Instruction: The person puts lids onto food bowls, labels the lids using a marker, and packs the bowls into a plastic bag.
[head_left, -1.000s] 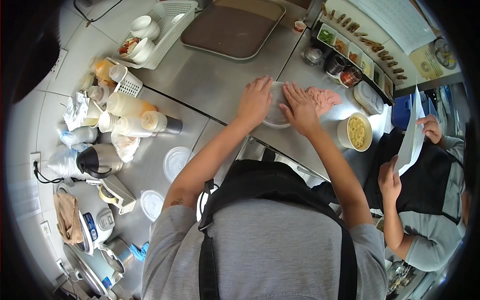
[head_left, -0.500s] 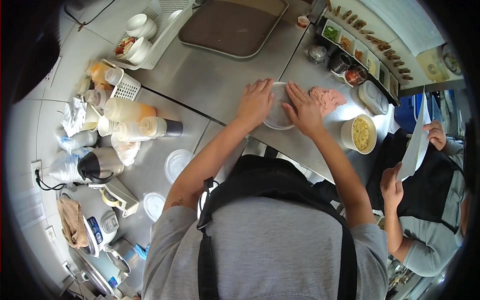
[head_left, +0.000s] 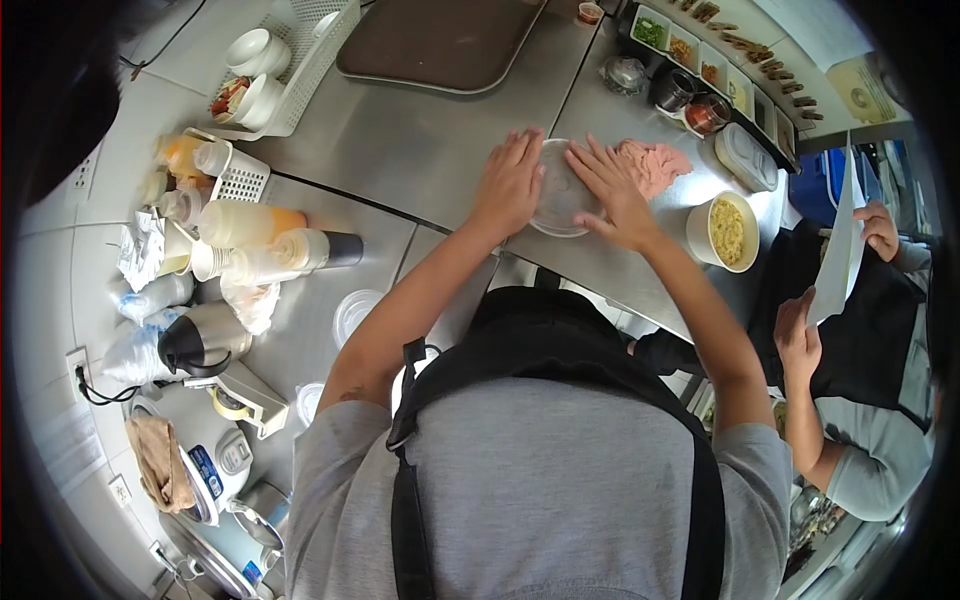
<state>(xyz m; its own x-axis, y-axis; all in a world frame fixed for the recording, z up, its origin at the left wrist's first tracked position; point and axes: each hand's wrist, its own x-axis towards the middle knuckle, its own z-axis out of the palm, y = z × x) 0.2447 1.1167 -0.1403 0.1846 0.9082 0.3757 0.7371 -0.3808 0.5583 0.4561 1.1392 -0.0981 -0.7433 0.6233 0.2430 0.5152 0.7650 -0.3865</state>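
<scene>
A round container with a translucent lid (head_left: 562,190) sits on the steel counter in front of me. At its left rim rests my left hand (head_left: 509,182), fingers stretched out and side by side. My right hand (head_left: 615,196) lies over the lid's right side, its fingers extended and the thumb apart. Just beyond the right hand, a crumpled pink cloth (head_left: 654,167) lies on the counter. To the right stands a white paper bowl (head_left: 705,240) filled with a yellow, chopped-looking food (head_left: 727,233). Neither hand is wrapped around anything.
A brown tray (head_left: 430,45) lies at the back, beside a white basket (head_left: 312,75) with bowls. Squeeze bottles (head_left: 250,222) and a kettle (head_left: 205,340) stand left. Condiment tubs (head_left: 710,70) line the back right. A co-worker (head_left: 850,350) at right holds a paper sheet (head_left: 838,240).
The view has shifted slightly, so the counter things sit higher in it. Both hands stay at the lid; the right hand's thumb and fingers have moved slightly over it.
</scene>
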